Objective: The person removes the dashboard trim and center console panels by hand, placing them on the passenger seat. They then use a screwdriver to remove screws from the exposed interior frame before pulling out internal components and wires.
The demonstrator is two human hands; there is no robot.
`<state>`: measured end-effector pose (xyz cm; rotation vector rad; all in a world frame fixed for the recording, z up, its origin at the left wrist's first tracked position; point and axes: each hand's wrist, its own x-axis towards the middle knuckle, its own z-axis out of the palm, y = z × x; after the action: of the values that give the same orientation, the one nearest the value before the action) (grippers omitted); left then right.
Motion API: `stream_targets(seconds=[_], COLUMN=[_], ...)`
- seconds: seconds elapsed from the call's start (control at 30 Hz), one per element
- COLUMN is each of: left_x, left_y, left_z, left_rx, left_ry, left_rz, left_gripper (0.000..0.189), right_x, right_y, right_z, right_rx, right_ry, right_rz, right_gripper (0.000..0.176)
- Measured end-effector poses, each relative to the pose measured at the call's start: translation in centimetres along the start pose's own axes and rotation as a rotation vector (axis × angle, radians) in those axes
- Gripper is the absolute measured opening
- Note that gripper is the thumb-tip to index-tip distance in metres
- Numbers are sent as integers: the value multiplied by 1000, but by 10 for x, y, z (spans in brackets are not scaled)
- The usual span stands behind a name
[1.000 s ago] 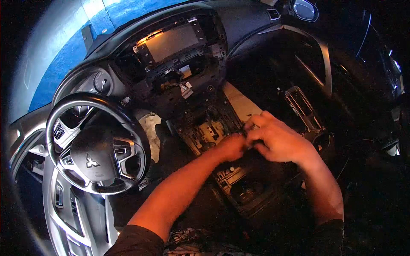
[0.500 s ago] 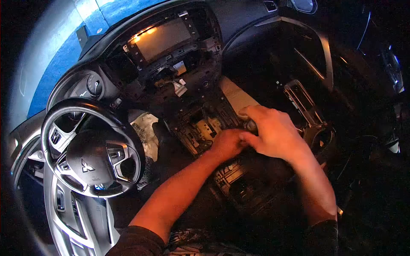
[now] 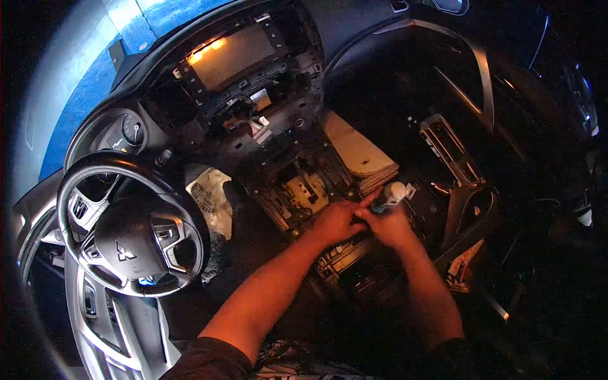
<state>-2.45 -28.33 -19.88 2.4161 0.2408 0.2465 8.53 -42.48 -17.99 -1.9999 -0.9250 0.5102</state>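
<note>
My left hand [image 3: 335, 221] is closed over the opened centre console, its fingertips meeting my right hand below a gear knob [image 3: 394, 192]. What its fingers hold, if anything, is hidden. The knob has a pale rounded top and a darker lower part. My right hand [image 3: 387, 223] is closed about the knob's lower part, its thumb against the left fingers. Just left of both hands lies the exposed shifter plate [image 3: 306, 191], pale with slots. A metal bracket [image 3: 345, 256] shows in the console below my hands.
The steering wheel [image 3: 130, 158] stands at left. Above is the dashboard screen [image 3: 231, 57], with loose connectors [image 3: 259, 126] beneath it. A pale cardboard-like sheet [image 3: 361, 149] lies beyond the hands. A removed console trim frame [image 3: 449, 149] rests at right, near folded paper [image 3: 465, 266].
My right hand has dropped down and left from over the top of the gear knob, uncovering its pale top. My left hand has shifted slightly. The view has moved a little.
</note>
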Motion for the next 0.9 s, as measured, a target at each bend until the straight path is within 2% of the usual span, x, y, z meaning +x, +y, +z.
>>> stream_targets(seconds=[0.03, 0.1, 0.23, 0.3, 0.37, 0.5, 0.6, 0.7, 0.8, 0.87, 0.9], left_x=[0, -3, -5, -10, -8, -18, -17, -18, -16, -12, -14], left_y=[-2, -8, -13, -12, -12, 3, -2, 0, 5, -1, 3], left_z=[1, 7, 21, 28, 26, 29, 43, 43, 40, 41, 38], left_rx=[23, 69, 171, 195, 214, 287, 376, 333, 272, 191, 160], left_ry=[-4, -38, -111, -166, -231, -189, -238, -282, -299, -347, -282], left_rz=[-52, -129, -237, -305, -358, -345, -403, -476, -517, -561, -552], left_gripper=[26, 25, 25, 25, 26, 29, 35, 39, 41, 41, 37], right_x=[0, -2, 0, -3, -5, -9, -13, -21, -30, -30, -31], right_y=[1, 0, 5, 0, -13, -21, -17, -15, -17, -13, -11], right_z=[1, -4, 0, -3, -7, 2, 2, 3, 6, 4, 5], right_rx=[-5, -11, -12, -59, 20, 174, -30, -51, 232, 89, 21], right_ry=[28, 54, 135, 31, 10, 83, 110, 156, 148, 133, 127], right_rz=[41, -7, 32, 117, 47, -111, -183, -182, -89, -140, -161], right_gripper=[65, 68, 55, 46, 36, 27, 28, 17, 29, 27, 26])
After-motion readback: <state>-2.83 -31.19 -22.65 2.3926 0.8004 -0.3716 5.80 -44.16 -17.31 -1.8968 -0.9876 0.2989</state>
